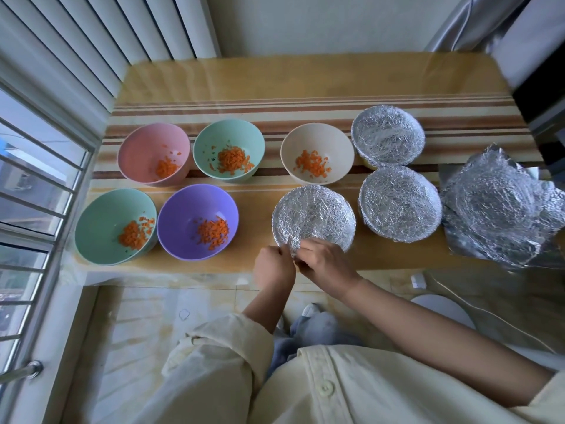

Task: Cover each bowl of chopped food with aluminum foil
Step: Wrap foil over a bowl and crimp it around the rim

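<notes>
**Three wrapped, five open**

The nearest foil-covered bowl (314,214) sits at twelve o'clock from both hands. The left hand (273,267) and right hand (325,264) are close together, pinching its rim at six o'clock. Two more wrapped bowls (400,203) (387,134) stand at its three and one o'clock, with loose foil sheets (501,206) farther right. The purple bowl (183,215), the closest of five open carrot bowls, is at nine.

I wear a pale cream shirt (382,393) with a light green button (325,388) at lower centre. My left sleeve (214,356) is rolled into a bunched cuff, and my trousers (308,335) are grey-blue.
</notes>
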`<state>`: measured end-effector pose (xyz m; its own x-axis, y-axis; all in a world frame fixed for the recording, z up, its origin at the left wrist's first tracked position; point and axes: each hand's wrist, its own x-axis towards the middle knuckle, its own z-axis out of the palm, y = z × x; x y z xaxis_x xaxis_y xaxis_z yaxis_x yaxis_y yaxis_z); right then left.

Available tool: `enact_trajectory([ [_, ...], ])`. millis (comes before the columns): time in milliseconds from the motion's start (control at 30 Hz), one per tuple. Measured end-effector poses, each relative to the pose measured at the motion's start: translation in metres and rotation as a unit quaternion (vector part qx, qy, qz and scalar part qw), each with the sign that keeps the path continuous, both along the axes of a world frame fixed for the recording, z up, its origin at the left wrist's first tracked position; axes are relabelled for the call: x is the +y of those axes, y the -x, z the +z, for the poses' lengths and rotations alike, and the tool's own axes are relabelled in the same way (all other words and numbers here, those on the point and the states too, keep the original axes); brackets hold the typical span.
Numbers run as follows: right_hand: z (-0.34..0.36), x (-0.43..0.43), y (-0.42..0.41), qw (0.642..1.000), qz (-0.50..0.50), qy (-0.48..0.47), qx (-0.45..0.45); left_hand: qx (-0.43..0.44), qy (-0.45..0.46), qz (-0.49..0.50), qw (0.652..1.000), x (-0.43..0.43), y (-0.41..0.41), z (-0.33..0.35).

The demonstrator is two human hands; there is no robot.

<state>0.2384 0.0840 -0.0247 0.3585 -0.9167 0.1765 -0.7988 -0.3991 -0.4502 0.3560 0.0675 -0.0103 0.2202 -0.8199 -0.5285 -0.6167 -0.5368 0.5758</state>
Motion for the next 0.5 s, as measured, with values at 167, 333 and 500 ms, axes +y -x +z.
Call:
enact_trajectory([
  [167, -0.001, 0.001, 0.0, 1.0, -0.004, 0.006, -0.01, -0.006, -0.029, -0.008, 1.0, -0.001, -0.005, 0.003],
  [333, 0.0, 0.003, 0.0, 1.0, -0.009, 0.021, -0.016, 0.005, 0.033, 0.07, 0.997, 0.01, -0.004, 0.001],
  [500, -0.002, 0.003, -0.003, 1.0, -0.014, 0.005, -0.006, 0.011, 0.03, 0.083, 0.996, -0.001, -0.005, 0.0],
])
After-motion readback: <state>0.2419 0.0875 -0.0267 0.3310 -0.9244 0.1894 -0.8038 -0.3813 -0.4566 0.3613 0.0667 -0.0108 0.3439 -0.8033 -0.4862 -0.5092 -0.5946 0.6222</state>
